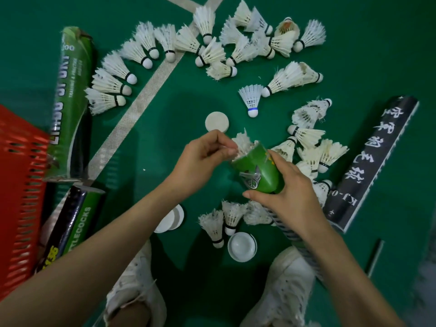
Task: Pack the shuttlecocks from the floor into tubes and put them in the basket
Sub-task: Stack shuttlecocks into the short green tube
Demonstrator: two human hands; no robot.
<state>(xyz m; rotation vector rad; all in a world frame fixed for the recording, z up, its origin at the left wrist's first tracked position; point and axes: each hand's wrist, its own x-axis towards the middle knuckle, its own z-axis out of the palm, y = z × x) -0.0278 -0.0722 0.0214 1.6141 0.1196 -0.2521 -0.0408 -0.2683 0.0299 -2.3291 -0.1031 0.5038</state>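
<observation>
Shuttlecocks (282, 79) are lying scattered over the floor (377, 55) from ten o'clock round to three o'clock of the hands, with a few more at six o'clock; a top shuttlecock (243, 143) is sitting in the mouth of the green tube (259, 171) at centre; the left hand (203, 156) is pinching its feathers while the right hand (285, 194) is gripping the tube below the mouth.

They are probably weighing next to nothing; the feathers are looking thin and brittle, so squeezing the skirt is risking breakage; I am judging the rounded cork the firmer hold, or the skirt taken lightly at its rim.

Most are showing ragged white feather skirts, a black band and a white cork; one at one o'clock is wearing a blue band.
</observation>
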